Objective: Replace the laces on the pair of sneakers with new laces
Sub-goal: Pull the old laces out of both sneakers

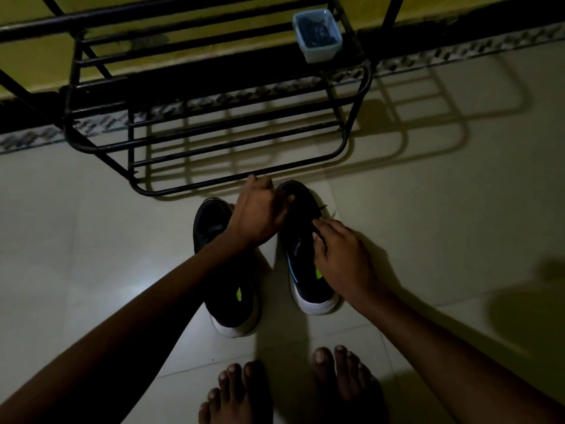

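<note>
Sneakers, black fabric with white soles, 2: left sneaker [214,228] and right sneaker [302,270], side by side on pale tiled floor [428,209], toes far, just short of the near rail of 1 black metal tube rack [244,179]; open floor left and right; 2 bare feet [235,393] near. Left hand [260,212] over the right sneaker's toe, fingers bent, grasp cannot be told; right hand [345,258] pinches the thin black lace [323,206]; 1 pale plastic tub [318,50] on the rack, far right.
</note>
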### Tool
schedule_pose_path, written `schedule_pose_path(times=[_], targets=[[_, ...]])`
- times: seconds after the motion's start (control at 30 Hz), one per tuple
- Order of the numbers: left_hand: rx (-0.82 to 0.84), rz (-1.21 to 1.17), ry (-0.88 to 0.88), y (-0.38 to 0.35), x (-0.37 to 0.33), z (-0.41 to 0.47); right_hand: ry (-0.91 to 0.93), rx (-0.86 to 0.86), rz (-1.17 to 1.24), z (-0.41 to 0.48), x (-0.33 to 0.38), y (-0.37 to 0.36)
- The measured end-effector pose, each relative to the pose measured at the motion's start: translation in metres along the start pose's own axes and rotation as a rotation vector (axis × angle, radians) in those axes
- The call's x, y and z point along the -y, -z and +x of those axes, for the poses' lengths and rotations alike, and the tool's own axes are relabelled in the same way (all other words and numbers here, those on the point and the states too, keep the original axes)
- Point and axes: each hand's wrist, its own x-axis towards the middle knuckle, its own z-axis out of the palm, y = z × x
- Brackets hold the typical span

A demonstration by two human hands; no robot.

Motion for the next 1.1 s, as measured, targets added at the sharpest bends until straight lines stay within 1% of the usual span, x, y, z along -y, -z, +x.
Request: schedule_pose_path(times=[0.07, 0.17, 0.3, 0.4, 0.43, 0.5, 0.57, 0.67, 0.77, 0.87, 0.97, 1.03, 1.1], targets=[[0.015, -0.11, 0.087, -0.003, 0.0, 0.003, 0.007, -0.001, -0.001, 0.0, 0.0, 0.0], [0.041, -0.384, 0.217, -0.008, -0.006, 0.007, 0.009, 0.008, -0.011, 0.001, -0.002, 0.0], [0.002, -0.784, 0.348, -0.008, -0.016, 0.014, -0.014, 0.023, -0.028, 0.001, -0.002, -0.001], [-0.05, -0.961, 0.473, -0.001, -0.028, 0.02, -0.014, 0.017, -0.025, 0.0, -0.003, -0.002], [-0.071, -0.986, 0.487, 0.0, -0.028, 0.022, -0.012, 0.013, -0.025, 0.0, -0.003, -0.002], [-0.084, -0.982, 0.456, 0.002, -0.027, 0.024, -0.009, 0.006, -0.022, 0.0, -0.004, -0.003], [-0.08, -0.917, 0.429, 0.003, -0.023, 0.026, -0.008, 0.007, -0.014, 0.001, -0.003, -0.004], [-0.124, -0.805, 0.45, 0.014, -0.019, 0.032, 0.0, -0.003, -0.01, 0.002, -0.003, -0.005], [-0.199, -0.895, 0.437, 0.03, -0.021, 0.039, -0.001, -0.024, -0.019, 0.001, -0.004, -0.006], [-0.209, -1.21, 0.504, 0.039, -0.029, 0.045, 0.028, -0.003, 0.011, 0.002, -0.007, -0.006], [-0.098, -1.54, 0.654, 0.033, -0.044, 0.05, 0.027, -0.003, 0.119, 0.004, -0.016, 0.002], [-0.055, -1.708, 0.768, 0.025, -0.06, 0.056, -0.042, -0.098, 0.227, 0.003, -0.024, 0.011], [-0.042, -1.816, 0.862, 0.016, -0.078, 0.066, -0.165, -0.221, 0.345, 0.003, -0.034, 0.019]])
